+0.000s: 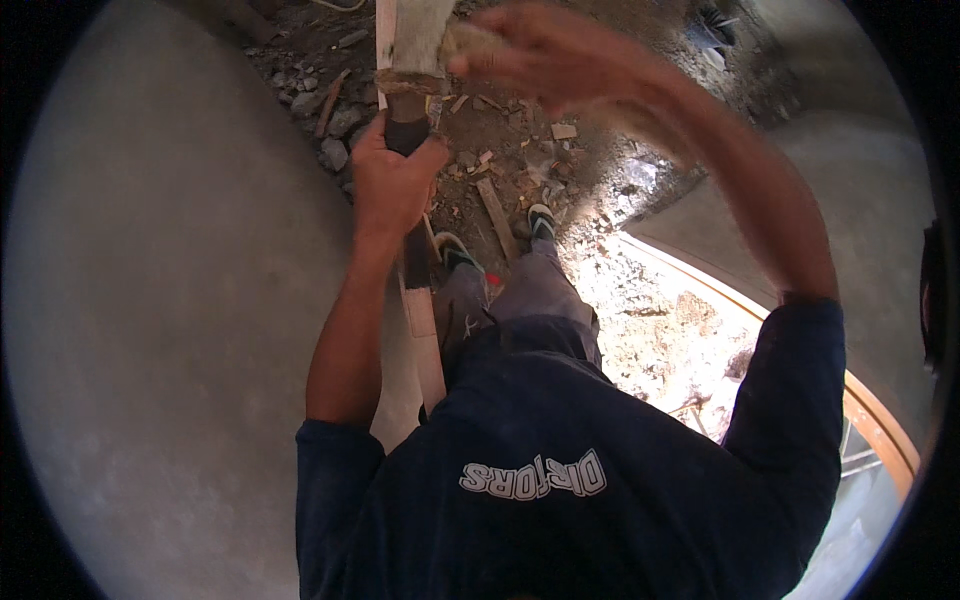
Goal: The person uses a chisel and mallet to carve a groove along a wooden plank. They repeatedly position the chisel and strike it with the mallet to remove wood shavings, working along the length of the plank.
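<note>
My left hand [393, 185] is closed around a dark flat piece [407, 136] that runs along a long pale wooden strip [423, 325]. The strip passes upright beside my left leg. Just beyond that hand is a thick, weathered wooden block [418, 42], its cut end facing me. My right hand [535, 55] is raised at the right of the block, smeared by motion. A blurred tan patch lies at its fingertips, and whether they hold or only touch something cannot be made out.
A smooth grey wall [170, 300] fills the left. Rubble [305, 100] and wood scraps [497, 220] litter the dirt floor around my sandalled feet [541, 222]. At the right, a curved-looking orange-brown frame edge [690, 275] borders a brightly sunlit patch.
</note>
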### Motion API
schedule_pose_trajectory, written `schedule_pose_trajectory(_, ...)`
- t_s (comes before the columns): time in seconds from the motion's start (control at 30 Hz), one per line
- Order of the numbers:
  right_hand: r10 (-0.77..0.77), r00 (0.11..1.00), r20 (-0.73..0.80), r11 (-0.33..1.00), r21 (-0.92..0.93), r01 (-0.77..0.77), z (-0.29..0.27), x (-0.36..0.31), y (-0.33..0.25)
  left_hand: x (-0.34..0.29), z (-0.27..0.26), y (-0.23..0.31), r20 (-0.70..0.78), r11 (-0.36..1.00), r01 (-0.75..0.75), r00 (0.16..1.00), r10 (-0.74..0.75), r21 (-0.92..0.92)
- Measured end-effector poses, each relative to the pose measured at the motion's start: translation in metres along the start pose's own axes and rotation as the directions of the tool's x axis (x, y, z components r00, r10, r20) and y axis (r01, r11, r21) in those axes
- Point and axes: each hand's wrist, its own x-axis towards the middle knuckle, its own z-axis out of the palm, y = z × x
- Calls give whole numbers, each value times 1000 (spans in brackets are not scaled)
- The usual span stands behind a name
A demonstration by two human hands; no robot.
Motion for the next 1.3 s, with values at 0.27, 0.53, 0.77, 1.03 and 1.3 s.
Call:
schedule_pose_trajectory(0.27, -173, 985, -17, 982, -84, 171, 23, 0, 31, 3, 6, 6, -48, 992, 21, 999, -15, 123)
schedule_pose_trajectory(0.53, 2, 994, -106, 998, 56, 4, -30, 10, 10, 4, 2, 0, -7, 999, 24, 1000, -24, 25)
schedule_pose_trajectory(0.77, 253, 967, -39, 962, 113, -248, -36, 17, 1, -5, -1, 2, -13, 999, 30, 999, -31, -43)
schedule_pose_trajectory(1.03, 239, 968, 73, 971, 16, -240, -6, 6, -10, -2, -1, -1, -1, 999, 47, 999, -47, -3)
schedule_pose_trajectory(1.3, 167, 986, -1, 985, 33, -167, 14, 2, 1, -2, 1, -3, -23, 988, 31, 999, -28, 154)
